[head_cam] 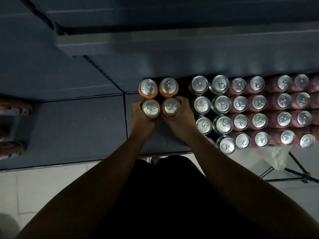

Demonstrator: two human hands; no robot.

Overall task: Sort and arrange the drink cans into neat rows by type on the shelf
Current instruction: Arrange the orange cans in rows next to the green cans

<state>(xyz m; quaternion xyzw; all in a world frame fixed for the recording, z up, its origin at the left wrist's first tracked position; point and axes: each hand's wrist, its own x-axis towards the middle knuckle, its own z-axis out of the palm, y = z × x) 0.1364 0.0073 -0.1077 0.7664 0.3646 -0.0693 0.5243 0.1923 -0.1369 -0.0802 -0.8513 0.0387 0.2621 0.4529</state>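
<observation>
front-left orange can [150,108] clasped by curled left grip [139,118] | front-right orange can [171,106] clasped by curled right grip [181,116] | both held upright just in front of rear orange pair [148,87] on shelf [77,126]

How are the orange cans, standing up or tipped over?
Standing up. All four orange cans show round silver tops with tabs facing the camera. The left hand and right hand each hold one.

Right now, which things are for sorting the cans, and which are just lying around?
For the job: left hand, right hand, the front orange cans they grip, back orange cans, green cans, pink cans, shelf.
Just lying about: black stand on the floor, blurry packets far left.
</observation>
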